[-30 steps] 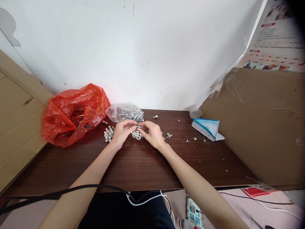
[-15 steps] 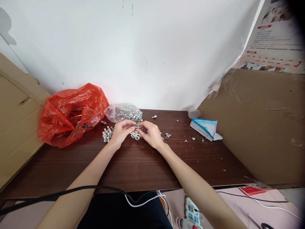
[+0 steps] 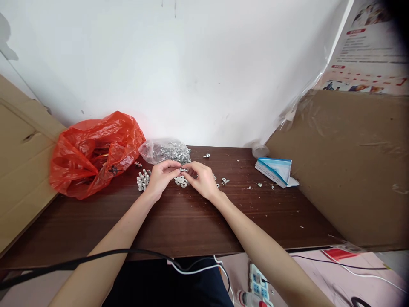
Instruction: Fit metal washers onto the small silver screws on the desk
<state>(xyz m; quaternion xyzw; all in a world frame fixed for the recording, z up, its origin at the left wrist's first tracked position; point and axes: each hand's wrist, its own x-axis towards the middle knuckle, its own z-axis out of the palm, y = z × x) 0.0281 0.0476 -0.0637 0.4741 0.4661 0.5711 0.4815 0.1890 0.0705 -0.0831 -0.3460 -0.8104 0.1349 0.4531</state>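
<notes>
Between the fingertips of both hands is a small metal bolt (image 3: 183,169), lying sideways just above the table. My left hand (image 3: 163,177) pinches one end of it, and my right hand (image 3: 203,179) pinches the other. Fingers cover most of the bolt, so any parts on it are hard to make out. Flat washers (image 3: 181,181) lie in a loose pile below the fingertips. To the left of my left hand, several bolts (image 3: 143,180) stand close together. A few rings and small pieces (image 3: 225,181) lie to the right of my right hand.
Behind the hands lies a clear plastic bag (image 3: 172,151) full of small hardware. A red plastic bag (image 3: 96,155) fills the back left. One bolt (image 3: 206,156) lies near the wall. A blue and white packet (image 3: 274,171) sits by the right cardboard (image 3: 345,170). A black cable (image 3: 128,250) crosses the front.
Both hands stay in nearly the same place, still pinching the bolt, with only slight finger movement. The whole view has shifted very slightly.
</notes>
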